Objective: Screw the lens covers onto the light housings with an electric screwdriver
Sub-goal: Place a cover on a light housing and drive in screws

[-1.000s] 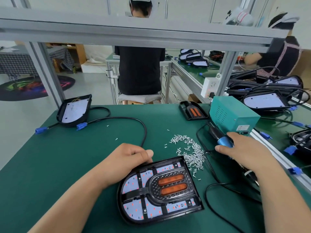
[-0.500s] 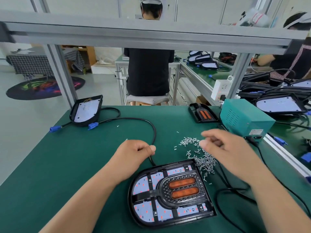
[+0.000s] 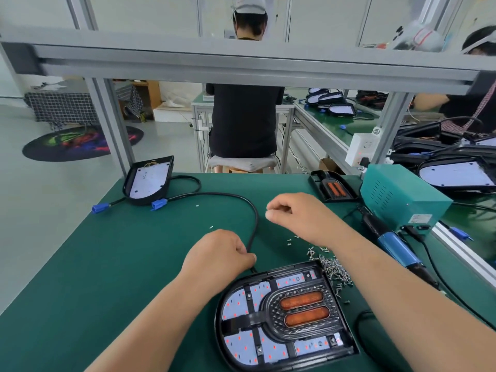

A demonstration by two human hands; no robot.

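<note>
Screwdriver [image 3: 394, 247] is back on the mat [image 3: 107, 264] — right hand [image 3: 292, 214] has moved to the screws [image 3: 335, 272], fingers [image 3: 269, 214] bunched, can't tell if they've got one; left hand [image 3: 220, 253] stays fisted by the housing [image 3: 241, 299].

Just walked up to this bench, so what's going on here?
A person is working on a light housing on the green bench. The left hand sits curled by its far left corner; the right hand hovers, fingertips pinched, beyond the screw pile. The electric screwdriver lies unheld to the right.
</note>
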